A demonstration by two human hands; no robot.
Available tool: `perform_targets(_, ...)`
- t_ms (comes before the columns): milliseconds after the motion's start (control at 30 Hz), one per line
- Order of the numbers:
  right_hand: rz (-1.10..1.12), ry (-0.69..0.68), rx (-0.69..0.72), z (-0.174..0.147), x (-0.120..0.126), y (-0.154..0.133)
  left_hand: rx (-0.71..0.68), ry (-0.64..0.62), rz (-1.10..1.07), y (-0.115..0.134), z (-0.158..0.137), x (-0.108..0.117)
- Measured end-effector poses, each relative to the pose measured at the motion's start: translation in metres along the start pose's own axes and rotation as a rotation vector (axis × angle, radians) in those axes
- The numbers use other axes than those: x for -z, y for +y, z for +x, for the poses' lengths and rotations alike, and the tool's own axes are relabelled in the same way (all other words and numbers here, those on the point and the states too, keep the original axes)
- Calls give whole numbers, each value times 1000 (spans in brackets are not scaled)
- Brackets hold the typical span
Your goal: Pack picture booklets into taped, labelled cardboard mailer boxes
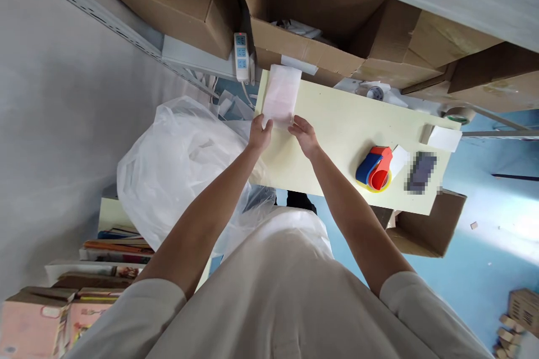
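A flat, pale pink-and-white packet (283,94), which looks wrapped in thin translucent film, lies at the left end of the cream tabletop (332,123). My left hand (260,133) is closed on its near left corner, thumb on top. At the near right corner, my right hand (305,134) pinches the packet's edge between thumb and fingers. What is inside the packet cannot be made out. A large heap of clear plastic bags (185,162) bulges beside the table, left of my left hand.
A red-and-blue tape dispenser (374,168), a blurred-out dark object (421,173) and a stack of white cards (442,138) sit on the right side. Open cardboard boxes (307,50) line the back, near a power strip (241,57). Books (118,247) are stacked at lower left.
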State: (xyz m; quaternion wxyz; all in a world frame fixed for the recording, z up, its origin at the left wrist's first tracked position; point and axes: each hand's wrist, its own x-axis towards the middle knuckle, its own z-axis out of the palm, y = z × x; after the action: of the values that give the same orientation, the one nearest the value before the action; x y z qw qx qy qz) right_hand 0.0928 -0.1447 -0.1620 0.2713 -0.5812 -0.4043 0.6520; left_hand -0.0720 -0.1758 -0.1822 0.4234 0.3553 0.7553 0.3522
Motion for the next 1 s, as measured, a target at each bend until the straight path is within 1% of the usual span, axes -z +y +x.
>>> perform_targets(67, -8, 26, -14, -18, 8, 3, -42, -2, 54, 2, -17, 2)
perform_targets(133, 5, 44, -44, -43, 18, 8, -73, -35, 92, 6, -40, 4)
perform_targets(200, 12, 63, -83, -73, 29, 15, -82, -105, 104, 9, -67, 5)
perform_targets(300, 5, 80, -141, -121, 48, 32, -66, -255, 80, 12, -110, 9)
perform_targets(400, -46, 77, -170, -163, 65, 51, -33, -399, 53, 12, -147, 19)
perform_targets(467, -109, 69, -160, -183, 76, 59, -13, -441, 56, 11, -166, 28)
perform_targets(500, -139, 53, -147, -189, 81, 62, -5, -436, 63, 10, -174, 32)
perform_targets(567, -189, -5, -109, -196, 90, 62, 10, -375, 77, 8, -187, 37)
perform_targets(667, -226, -123, -44, -192, 103, 54, 30, -201, 83, 8, -210, 36)
perform_targets(733, -224, -205, -6, -185, 111, 45, 41, -80, 75, 8, -232, 33)
perform_targets(800, -233, -276, 18, -176, 117, 37, 46, 18, 62, 7, -262, 31)
perform_targets(867, -286, -311, 19, -167, 118, 31, 48, 97, 54, 2, -298, 30)
perform_targets(933, -356, -338, 27, -161, 113, 26, 68, 174, 59, -7, -336, 32)
perform_targets(1000, -410, -388, 43, -160, 100, 24, 124, 274, 66, -19, -373, 37)
